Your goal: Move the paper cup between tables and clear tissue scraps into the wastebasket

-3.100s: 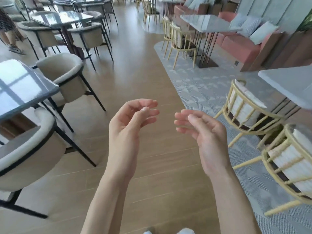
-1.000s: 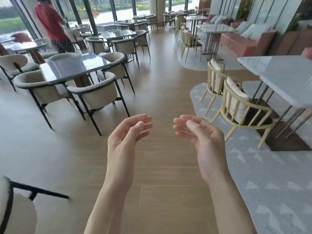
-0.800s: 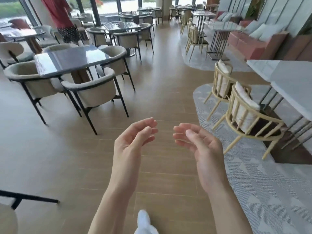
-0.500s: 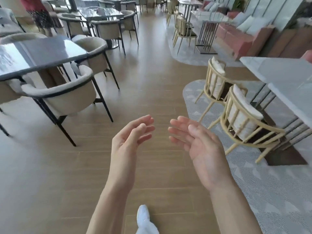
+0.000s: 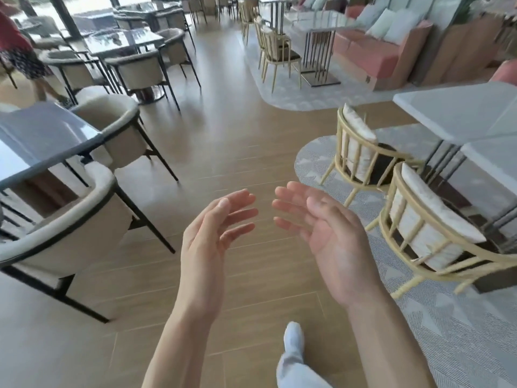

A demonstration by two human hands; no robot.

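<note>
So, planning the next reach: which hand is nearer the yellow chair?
Right. The right hand is just beside the yellow chair; the left hand is farther off.

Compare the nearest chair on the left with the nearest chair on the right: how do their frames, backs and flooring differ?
The left chair has thin black legs; the right chair has a pale yellow frame. The left chair has a solid cream curved back; the right chair has open spindles backed by a white cushion. The left chair stands on wood flooring, the right chair on a grey patterned rug. Both have curved backs and stand empty.
</note>
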